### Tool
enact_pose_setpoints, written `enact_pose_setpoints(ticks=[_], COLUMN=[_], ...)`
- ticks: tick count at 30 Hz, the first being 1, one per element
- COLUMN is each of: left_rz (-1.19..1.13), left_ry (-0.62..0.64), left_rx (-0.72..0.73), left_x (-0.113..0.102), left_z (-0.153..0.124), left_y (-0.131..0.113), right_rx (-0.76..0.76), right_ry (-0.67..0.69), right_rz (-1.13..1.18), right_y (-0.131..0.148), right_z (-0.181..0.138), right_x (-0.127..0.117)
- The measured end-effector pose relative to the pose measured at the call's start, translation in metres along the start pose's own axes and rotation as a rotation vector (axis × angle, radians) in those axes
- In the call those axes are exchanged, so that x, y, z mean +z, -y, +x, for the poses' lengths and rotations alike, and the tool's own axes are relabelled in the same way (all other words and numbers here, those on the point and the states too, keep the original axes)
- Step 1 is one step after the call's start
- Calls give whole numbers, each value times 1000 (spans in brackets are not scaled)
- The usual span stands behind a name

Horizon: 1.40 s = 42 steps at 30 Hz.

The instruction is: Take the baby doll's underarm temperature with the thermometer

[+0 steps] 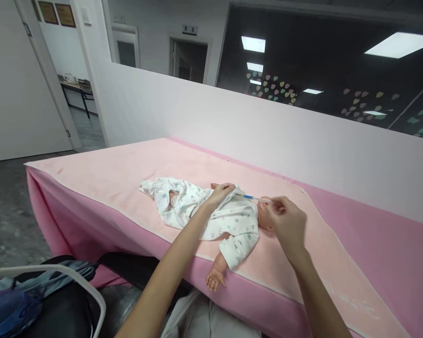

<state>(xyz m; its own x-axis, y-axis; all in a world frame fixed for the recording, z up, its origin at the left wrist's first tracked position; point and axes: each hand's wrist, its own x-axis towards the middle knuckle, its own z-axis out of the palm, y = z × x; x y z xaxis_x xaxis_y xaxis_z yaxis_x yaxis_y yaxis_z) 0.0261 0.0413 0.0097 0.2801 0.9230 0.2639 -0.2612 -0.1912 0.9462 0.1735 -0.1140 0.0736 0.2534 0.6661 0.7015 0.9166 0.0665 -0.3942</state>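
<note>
A baby doll in a white printed romper lies on its back on a pink padded table, head toward the right. My left hand rests on the doll's far shoulder, its fingers curled on the romper cloth. My right hand is beside the doll's head and pinches a thin stick with a blue mark, which points toward the doll's far armpit. The doll's near arm hangs over the table's front edge.
A low white partition wall runs behind the table, with dark glass above it. A dark bag and a white rail sit at the lower left by my legs. A grey floor and an open doorway lie to the left.
</note>
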Motion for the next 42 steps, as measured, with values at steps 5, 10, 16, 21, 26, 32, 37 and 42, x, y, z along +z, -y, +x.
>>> enact_pose_setpoints(ticks=[5, 10, 16, 21, 26, 32, 37, 42], left_rz=[-35, 99, 426, 1054, 1423, 1450, 1430, 1403], left_ry=[123, 294, 10, -69, 107, 9, 37, 77], left_rx=[76, 65, -66, 122, 1, -148, -165, -206], left_x=[0, 1, 6, 16, 18, 10, 11, 9], left_z=[-2, -5, 20, 60, 76, 57, 47, 51], left_y=[3, 5, 14, 14, 28, 31, 24, 25], right_rx=[-47, -16, -30, -27, -61, -167, -331, -98], right_ry=[394, 418, 408, 417, 455, 504, 425, 116], right_rz=[-228, -198, -212, -253, -268, -342, -165, 87], right_y=[8, -6, -12, -11, -9, -6, -22, -72], right_z=[36, 25, 19, 20, 22, 11, 4, 37], right_x=[96, 133, 130, 133, 131, 103, 68, 47])
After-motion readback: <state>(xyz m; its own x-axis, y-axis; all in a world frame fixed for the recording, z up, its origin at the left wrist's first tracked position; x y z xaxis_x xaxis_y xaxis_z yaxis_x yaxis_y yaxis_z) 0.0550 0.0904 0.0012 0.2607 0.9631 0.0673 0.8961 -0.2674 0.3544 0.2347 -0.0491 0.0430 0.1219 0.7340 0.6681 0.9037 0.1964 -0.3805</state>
